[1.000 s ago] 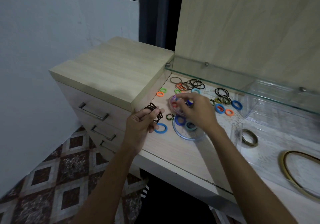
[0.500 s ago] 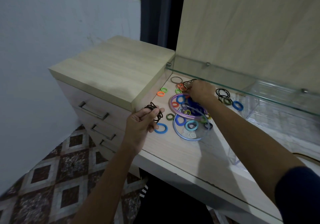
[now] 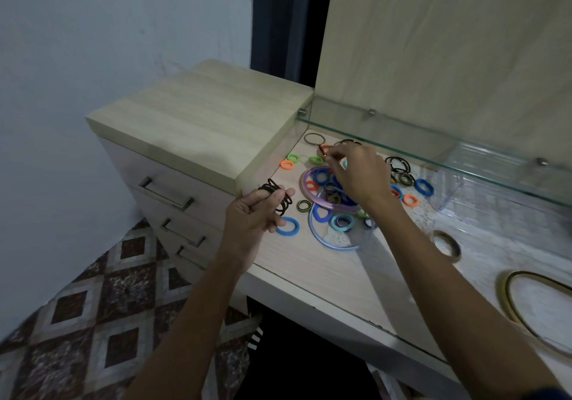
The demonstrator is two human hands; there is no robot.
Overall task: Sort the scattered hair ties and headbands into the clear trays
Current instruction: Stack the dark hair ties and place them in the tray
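Fingers of the left hand (image 3: 253,213) curl around a bunch of thin black elastic hair ties (image 3: 276,195), held just above the front left part of the pale wood-grain desk (image 3: 325,275), beside the raised drawer cabinet (image 3: 198,121). Below that hand, a light-blue fabric hair tie (image 3: 288,225) lies flat on the desk. The right hand (image 3: 359,173) reaches over the scattered pile, its fingertips (image 3: 328,155) pinching a thin dark hair tie (image 3: 322,151) near the back, next to a green fabric hair tie (image 3: 315,160). Beneath its wrist lie a translucent purple plastic headband (image 3: 306,189) and a translucent blue plastic headband (image 3: 315,235), overlapping, with small coloured ties inside their loops. To the right stands a clear plastic tray (image 3: 448,195) under the glass shelf (image 3: 433,145). A brown ring-shaped band (image 3: 452,244) and a large olive oval headband (image 3: 510,306) rest farther right, well apart from the pile.
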